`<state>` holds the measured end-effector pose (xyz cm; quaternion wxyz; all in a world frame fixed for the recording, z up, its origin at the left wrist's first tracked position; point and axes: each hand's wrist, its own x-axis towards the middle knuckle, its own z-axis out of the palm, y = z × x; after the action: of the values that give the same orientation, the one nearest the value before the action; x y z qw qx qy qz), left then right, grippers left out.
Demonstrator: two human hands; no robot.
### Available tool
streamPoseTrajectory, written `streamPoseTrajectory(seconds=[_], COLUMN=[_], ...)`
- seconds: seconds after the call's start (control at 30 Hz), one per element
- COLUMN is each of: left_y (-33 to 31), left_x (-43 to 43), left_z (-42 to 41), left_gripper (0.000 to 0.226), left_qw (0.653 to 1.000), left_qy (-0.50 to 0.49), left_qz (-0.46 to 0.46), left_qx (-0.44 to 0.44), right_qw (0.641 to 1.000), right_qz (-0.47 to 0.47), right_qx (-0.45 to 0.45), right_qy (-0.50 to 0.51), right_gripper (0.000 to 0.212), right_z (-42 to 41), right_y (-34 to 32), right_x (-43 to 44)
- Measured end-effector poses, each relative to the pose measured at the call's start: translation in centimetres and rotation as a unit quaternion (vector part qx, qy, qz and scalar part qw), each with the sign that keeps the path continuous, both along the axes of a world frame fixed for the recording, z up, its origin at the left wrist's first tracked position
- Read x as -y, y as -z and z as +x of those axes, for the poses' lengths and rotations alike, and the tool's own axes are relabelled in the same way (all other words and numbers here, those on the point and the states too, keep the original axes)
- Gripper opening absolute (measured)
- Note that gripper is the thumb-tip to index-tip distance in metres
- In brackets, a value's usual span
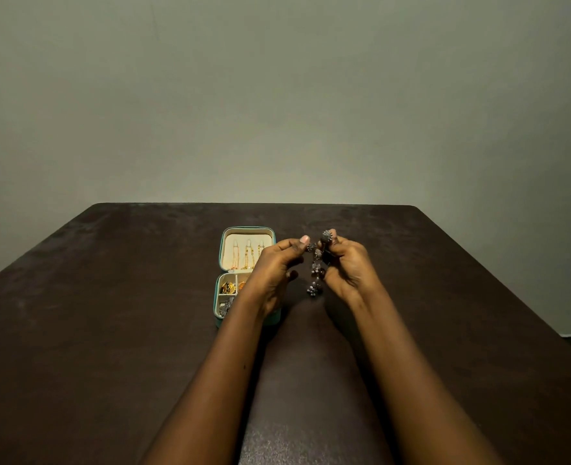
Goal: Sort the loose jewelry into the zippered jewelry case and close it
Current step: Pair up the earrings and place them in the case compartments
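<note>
- I hold a silver beaded strand (316, 268) between both hands above the table (109, 297), just right of the open jewelry case (248, 231).
- Left hand (274, 270) pinches one end; right hand (346, 263) pinches the other cluster.
- I judge it light, limp, snag-prone; best held by the ends.

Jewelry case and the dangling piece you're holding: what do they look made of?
Jewelry case: teal shell, probably faux leather or fabric, matte; cream lining looks soft, like velvet. Dangling piece, held between left hand and right hand: dark silvery metal, likely oxidised, with knobbly clustered beads; too small to be sure.
</note>
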<state>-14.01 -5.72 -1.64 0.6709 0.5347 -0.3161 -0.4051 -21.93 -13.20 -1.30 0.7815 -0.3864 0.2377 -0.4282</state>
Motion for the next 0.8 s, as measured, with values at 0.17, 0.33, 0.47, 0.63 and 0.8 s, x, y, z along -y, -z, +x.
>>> streamPoseTrajectory(seconds=[0.17,0.33,0.47,0.63,0.8], left_y=[-0.5,-0.4,-0.3,-0.6,-0.8], left_x=[0.0,0.2,0.4,0.6,0.4], left_z=[0.4,0.3,0.4,0.5,0.1], left_gripper=[0.020,0.022,0.035,0.044,0.041], left_qw=[0.997,0.991,0.979,0.964,0.959], left_qy=[-0.022,-0.040,-0.029,0.004,0.012], left_qz=[-0.037,-0.052,-0.090,-0.140,-0.136], left_qx=[-0.058,-0.120,-0.180,-0.225,-0.247], right_qw=[0.999,0.995,0.985,0.983,0.970], right_qz=[0.017,0.072,0.119,0.105,0.150], right_qx=[-0.025,0.029,0.074,0.074,0.128], right_qy=[-0.013,-0.067,-0.105,-0.134,-0.144], right_gripper=[0.030,0.026,0.027,0.028,0.037], right_z=[-0.8,-0.3,-0.1,0.2,0.7], right_y=[-0.5,-0.7,-0.7,-0.9,-0.9], right_x=[0.4,-0.3,-0.9,-1.8,-2.5])
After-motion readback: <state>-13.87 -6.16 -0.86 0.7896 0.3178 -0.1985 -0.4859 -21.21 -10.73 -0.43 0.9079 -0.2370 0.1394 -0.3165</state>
